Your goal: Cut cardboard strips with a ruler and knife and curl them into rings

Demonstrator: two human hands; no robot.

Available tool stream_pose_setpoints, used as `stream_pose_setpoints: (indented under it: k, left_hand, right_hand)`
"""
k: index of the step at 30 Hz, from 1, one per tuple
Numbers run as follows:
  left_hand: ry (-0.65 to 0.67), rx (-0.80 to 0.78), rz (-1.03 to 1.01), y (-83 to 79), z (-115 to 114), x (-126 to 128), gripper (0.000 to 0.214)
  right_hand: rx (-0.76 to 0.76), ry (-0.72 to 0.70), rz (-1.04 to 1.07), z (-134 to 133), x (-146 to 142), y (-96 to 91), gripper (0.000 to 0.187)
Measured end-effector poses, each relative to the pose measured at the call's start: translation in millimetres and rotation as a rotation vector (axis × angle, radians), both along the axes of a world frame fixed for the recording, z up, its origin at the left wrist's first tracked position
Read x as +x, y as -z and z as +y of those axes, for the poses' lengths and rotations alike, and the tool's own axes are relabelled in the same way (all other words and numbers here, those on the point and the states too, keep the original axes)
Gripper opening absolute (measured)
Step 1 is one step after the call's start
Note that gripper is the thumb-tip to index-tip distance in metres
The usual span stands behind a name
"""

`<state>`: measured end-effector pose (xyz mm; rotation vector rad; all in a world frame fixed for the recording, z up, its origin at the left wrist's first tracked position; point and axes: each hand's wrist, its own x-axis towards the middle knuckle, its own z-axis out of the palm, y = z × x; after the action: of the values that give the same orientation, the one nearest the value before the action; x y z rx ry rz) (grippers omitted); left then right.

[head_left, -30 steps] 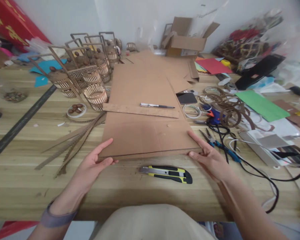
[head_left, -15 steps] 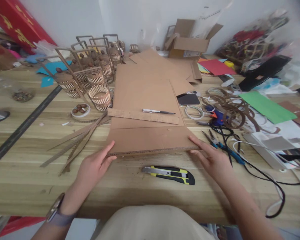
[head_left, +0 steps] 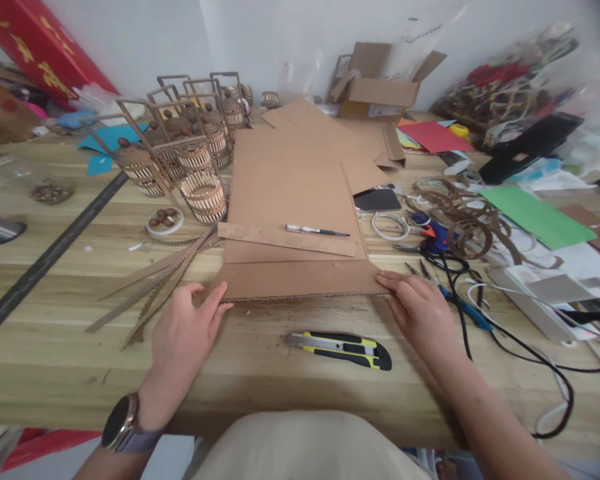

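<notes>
A flat brown cardboard sheet [head_left: 300,280] has its near edge between my two hands, tilted up off the table. My left hand [head_left: 187,337] pinches its left corner, thumb and fingers on either side. At the right corner my right hand [head_left: 423,310] grips the edge with bent fingers. On the cardboard beyond lie a brown strip [head_left: 285,240] and a pen [head_left: 317,231]. Below the near edge, a yellow and black utility knife [head_left: 340,350] rests on the wooden table with a length of blade showing.
Several small bamboo lantern-like baskets [head_left: 203,199] stand at the back left, near a white ring of brown beads [head_left: 165,220]. Thin brown strips [head_left: 153,290] lie left. To the right are blue-handled pliers [head_left: 465,307], coiled strips [head_left: 473,233], cables [head_left: 545,367] and green paper [head_left: 537,215].
The cardboard's near edge has tilted up slightly and the front flap looks narrower. My right fingers have curled closer around the edge; my left hand has turned a little.
</notes>
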<state>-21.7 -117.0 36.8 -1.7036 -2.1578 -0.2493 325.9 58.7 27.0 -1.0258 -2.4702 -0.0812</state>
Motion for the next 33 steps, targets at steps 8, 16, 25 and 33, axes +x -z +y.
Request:
stream_pose_setpoints:
  k: [8,16,25,33]
  left_hand:
    - [0.468,0.201,0.185,1.3,12,-16,0.019]
    - [0.700,0.109,0.253,4.7,18,-11,0.033]
    - [0.822,0.048,0.299,22.6,20,-5,0.037]
    - [0.803,0.002,0.305,25.8,17,-4,0.035]
  right_hand:
    - [0.186,-0.105,0.005,7,3,2.1,0.021]
    - [0.089,-0.135,0.006,-2,6,6.5,0.022]
    - [-0.173,-0.174,-0.045,-25,11,-0.6,0.029]
    - [-0.131,-0.276,-0.187,-77,-15,6.1,0.039]
